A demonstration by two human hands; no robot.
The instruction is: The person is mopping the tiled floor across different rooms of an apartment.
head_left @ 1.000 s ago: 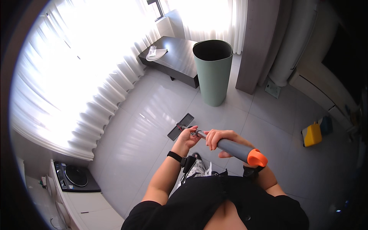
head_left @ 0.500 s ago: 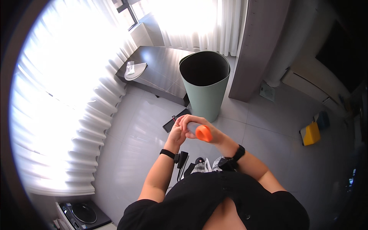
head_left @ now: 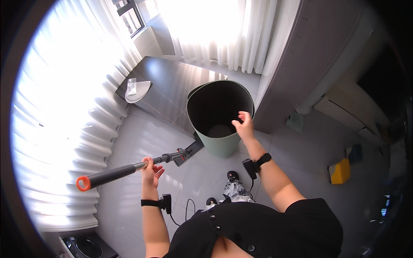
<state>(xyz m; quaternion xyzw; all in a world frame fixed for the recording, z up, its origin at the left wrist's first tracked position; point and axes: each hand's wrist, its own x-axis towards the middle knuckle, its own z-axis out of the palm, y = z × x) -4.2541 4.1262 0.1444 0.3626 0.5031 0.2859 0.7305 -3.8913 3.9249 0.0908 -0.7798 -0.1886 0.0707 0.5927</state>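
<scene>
A flat mop with a grey grip [head_left: 112, 175] and an orange hanging loop slants across the left side. Around its metal pole my left hand [head_left: 150, 173] is closed, thumb along the pole and other fingers loosely curled. The dark flat mop head [head_left: 189, 150] lies on the floor, partly behind the tall pale-green bin [head_left: 221, 147]. My right hand [head_left: 244, 127] is at the bin's near right rim, fingers apart and bent, holding nothing visible. Whether it touches the rim I cannot tell. The bin's dark inside shows from above.
Behind the bin stands a low grey table [head_left: 165, 79] with a folded grey cloth [head_left: 138, 93] and a small clear packet on it. White curtains [head_left: 64, 129] hang at the left. A brown pillar [head_left: 297, 60] rises at the right, and a yellow object [head_left: 340, 171] sits beyond.
The hands, close together on the mop grip before, are now apart. My left hand has carried the mop leftward; my right hand has let go and reached forward to the bin.
</scene>
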